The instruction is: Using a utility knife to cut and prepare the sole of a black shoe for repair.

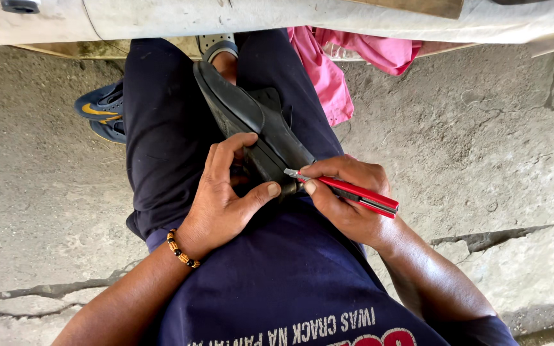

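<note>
A rough, cracked concrete floor (495, 147) fills the scene, with a pale ledge (290, 19) across the far edge, a pink cloth (328, 70) hanging from it, and a blue sandal (100, 109) at far left. A black shoe (251, 125) lies on the person's lap over dark trousers, its long axis running from far left to near right, one end pointing away. The left hand (222, 198) curls around its near end, thumb and fingers pressed against it. The right hand (347, 198) grips a red utility knife (347, 189), fingers closed tight, blade tip touching the shoe's near end beside the left thumb
</note>
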